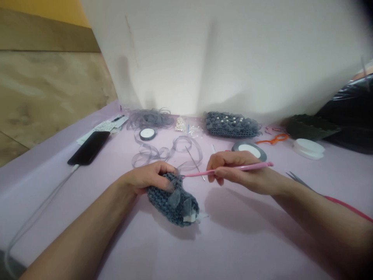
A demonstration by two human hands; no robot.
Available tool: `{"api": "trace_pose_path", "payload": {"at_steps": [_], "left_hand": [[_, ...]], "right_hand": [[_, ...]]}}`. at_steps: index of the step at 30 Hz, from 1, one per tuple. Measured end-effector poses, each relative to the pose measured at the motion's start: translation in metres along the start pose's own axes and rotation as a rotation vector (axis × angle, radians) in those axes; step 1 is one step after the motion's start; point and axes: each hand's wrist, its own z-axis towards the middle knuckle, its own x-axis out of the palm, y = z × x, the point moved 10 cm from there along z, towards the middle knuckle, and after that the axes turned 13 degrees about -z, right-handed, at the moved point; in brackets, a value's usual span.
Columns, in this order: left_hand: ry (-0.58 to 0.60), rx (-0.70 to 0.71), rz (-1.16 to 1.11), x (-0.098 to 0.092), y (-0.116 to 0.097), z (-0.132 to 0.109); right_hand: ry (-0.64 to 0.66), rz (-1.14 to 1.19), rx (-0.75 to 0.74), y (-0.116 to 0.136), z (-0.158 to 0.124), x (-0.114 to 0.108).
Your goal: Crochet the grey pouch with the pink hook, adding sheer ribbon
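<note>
L hand (145, 178) closed on gray crochet pc (174, 202), fingers over its top, pc low over pink table (247, 241); R hand (233, 171) gripping pink hook (247, 168), tip at pc's upper edge; sheer gray ribbon (167, 152) in loose loops beyond hands; long needle (194, 163) across it; phone (89, 147) far left.

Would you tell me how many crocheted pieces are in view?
3: a grey one in the left hand, a pearl-studded grey one by the wall, a dark green one beside the black bag. The bag may hide more.
</note>
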Motion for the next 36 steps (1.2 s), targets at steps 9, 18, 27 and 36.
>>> {"api": "trace_pose_path", "payload": {"at_steps": [9,18,27,36], "left_hand": [[-0.030,0.232,0.132,0.026,-0.011,0.012],[-0.399,0.274,0.257,0.009,-0.007,0.015],[-0.488,0.389,0.243,-0.001,-0.011,0.013],[-0.500,0.424,0.410,0.004,-0.025,0.007]], "right_hand": [[-0.039,0.674,0.061,-0.014,0.010,0.057],[-0.288,-0.136,0.194,-0.009,0.008,0.011],[-0.221,0.198,0.354,-0.022,0.002,0.035],[-0.315,0.265,0.257,-0.032,0.003,0.033]]}}
